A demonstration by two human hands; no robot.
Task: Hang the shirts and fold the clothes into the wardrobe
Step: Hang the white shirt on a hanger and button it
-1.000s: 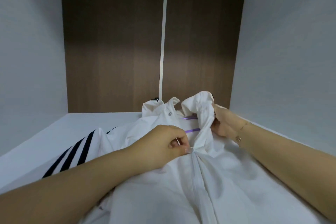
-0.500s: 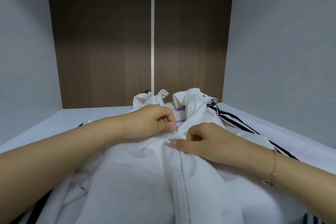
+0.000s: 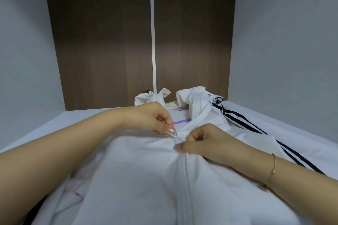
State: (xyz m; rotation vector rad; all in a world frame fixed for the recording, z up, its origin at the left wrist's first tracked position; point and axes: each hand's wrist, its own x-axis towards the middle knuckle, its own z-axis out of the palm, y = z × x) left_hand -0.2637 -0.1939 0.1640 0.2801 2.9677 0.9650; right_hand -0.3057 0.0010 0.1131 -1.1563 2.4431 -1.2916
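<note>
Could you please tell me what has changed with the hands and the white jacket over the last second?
The right hand let go of the raised collar, came down and now pinches the fabric beside the zip just below the zip pull. The left hand moved up the zip, its grip still on the pull. The collar dropped back, uncovering the striped sleeve. The white jacket stayed flat on the white surface.

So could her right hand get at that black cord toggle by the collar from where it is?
Probably yes. The right hand pinches the white jacket near the zipper, and the toggle lies just beyond it, uncovered, nothing between.
</note>
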